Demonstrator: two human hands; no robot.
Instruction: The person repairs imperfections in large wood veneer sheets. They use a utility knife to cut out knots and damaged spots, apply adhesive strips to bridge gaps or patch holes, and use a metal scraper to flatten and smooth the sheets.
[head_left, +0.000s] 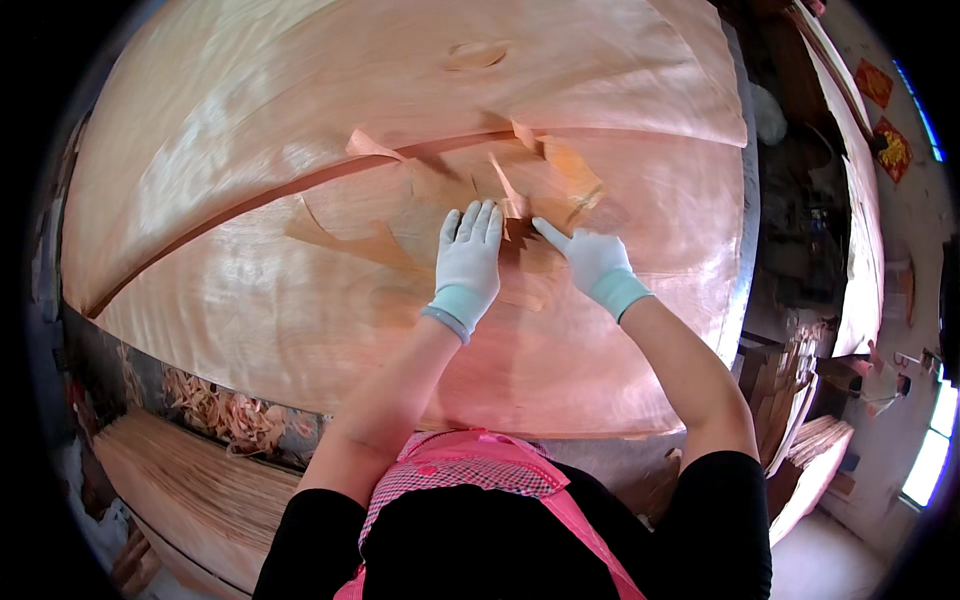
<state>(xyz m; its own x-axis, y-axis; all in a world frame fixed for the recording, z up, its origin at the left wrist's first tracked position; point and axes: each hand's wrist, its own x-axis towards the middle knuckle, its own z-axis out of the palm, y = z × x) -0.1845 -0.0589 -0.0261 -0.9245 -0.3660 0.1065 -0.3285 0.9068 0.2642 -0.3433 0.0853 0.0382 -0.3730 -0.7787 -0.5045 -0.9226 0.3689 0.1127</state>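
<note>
A large thin wood veneer sheet (300, 320) lies flat before me, with a second sheet (350, 90) beyond it across a dark seam. Near the middle the veneer is torn, with loose curled flaps (520, 185) and a darker patch piece. My left hand (468, 262), in a white glove, presses flat on the veneer just left of the tear, fingers together. My right hand (592, 258), also gloved, rests at the tear's right side, index finger stretched toward the flaps. Whether it pinches a flap is unclear.
Stacks of veneer strips (190, 490) lie on the floor at lower left, with curled shavings (230, 415) beside them. More stacked wood (800, 440) stands at the right. A window (930, 455) glows at the far right.
</note>
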